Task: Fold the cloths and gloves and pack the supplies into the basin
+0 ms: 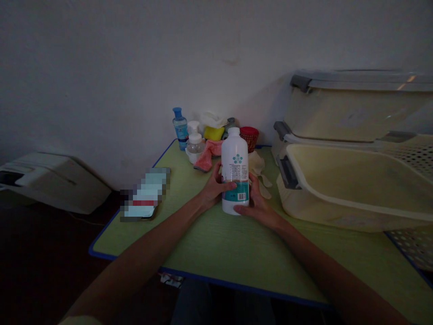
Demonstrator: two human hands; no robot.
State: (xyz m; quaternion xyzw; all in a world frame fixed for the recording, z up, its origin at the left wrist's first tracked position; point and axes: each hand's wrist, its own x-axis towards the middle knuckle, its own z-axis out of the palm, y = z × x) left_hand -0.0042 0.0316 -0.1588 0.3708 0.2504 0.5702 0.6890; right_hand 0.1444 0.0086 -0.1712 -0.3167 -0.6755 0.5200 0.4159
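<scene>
A white plastic bottle [235,155] with a green and white printed label and a barcode stands upright between both my hands. My left hand [214,187] grips its left side, thumb across the label. On the right side, lower down, my right hand [257,203] is wrapped round it with the thumb near the base. The bottle's back and some of my fingers are hidden. Just behind it lie a pink cloth [208,155] and pale, thin crumpled gloves or sheeting [257,164], which I cannot make out fully.
At the back of the green table [203,243] stand a blue bottle [180,128], a pump bottle [194,142], a yellow sponge [214,133] and a red woven container [249,137]. An open cream plastic bin [314,207] occupies the right. A blurred-out phone [145,194] lies left.
</scene>
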